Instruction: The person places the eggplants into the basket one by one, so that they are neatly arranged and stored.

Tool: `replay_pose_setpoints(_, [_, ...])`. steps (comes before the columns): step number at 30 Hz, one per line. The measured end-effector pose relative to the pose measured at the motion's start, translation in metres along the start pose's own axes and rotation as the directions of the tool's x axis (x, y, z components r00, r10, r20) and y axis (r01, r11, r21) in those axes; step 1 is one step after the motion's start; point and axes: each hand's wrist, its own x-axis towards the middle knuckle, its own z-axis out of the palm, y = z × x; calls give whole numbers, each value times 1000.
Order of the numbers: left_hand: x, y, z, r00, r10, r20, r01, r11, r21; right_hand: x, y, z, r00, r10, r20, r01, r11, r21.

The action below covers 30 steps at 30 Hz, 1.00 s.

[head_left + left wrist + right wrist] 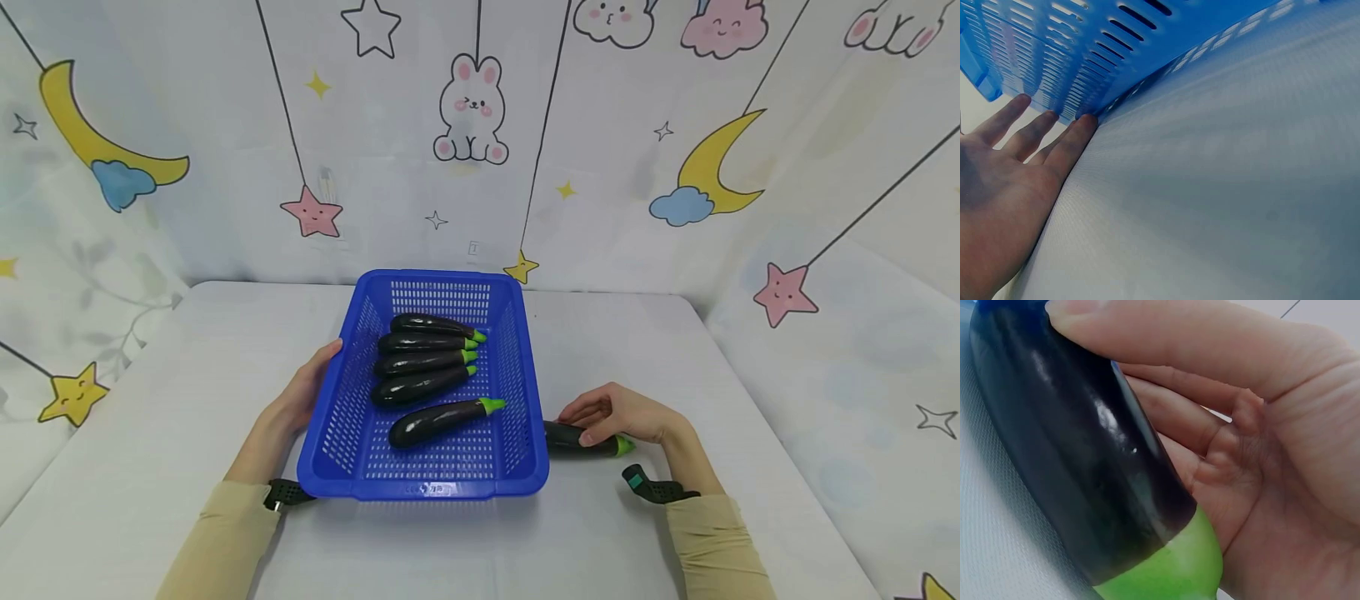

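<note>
A blue plastic basket (pixel 423 488) with slotted walls stands in the middle of the table. Several glossy dark eggplants (pixel 423 363) lie in it, green stems to the right, with one eggplant (pixel 438 423) apart from the others nearer the front. My left hand (pixel 303 390) is at the basket's left side; in the left wrist view its straight fingers (pixel 1072 150) touch the slotted wall low down. To the right of the basket, my right hand (pixel 618 412) grips another eggplant (pixel 1085 444) lying on the table, thumb across its dark body. The basket hides that eggplant's left end.
A white cloth covers the table (pixel 630 342). Behind and on both sides rise pale cloth walls (pixel 600 242) printed with stars, moons and a rabbit. Each wrist wears a black strap (pixel 660 490).
</note>
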Motion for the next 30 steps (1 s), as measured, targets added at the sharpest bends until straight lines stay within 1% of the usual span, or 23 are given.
replay_pose_setpoints(9, [1, 0, -1, 1000, 9, -10, -9, 1000, 17, 2, 2, 0, 1000, 1, -3, -1, 1000, 12])
replay_pose_setpoints(18, [0, -1, -2, 1000, 10, -2, -10, 1000, -7, 3, 3, 0, 1000, -16, -2, 16, 1000, 18])
replay_pose_setpoints(24, [-1, 0, -1, 1000, 14, 2, -14, 999, -29, 1, 0, -2, 999, -43, -3, 42, 999, -27])
replay_pose_setpoints(27, [-1, 0, 0, 1000, 13, 5, -13, 1000, -28, -3, -1, -6, 998, -53, -21, 52, 998, -44])
replay_pose_setpoints(30, [0, 0, 0, 1000, 7, 2, -7, 1000, -19, -6, 1, -9, 998, -43, -42, 41, 998, -45])
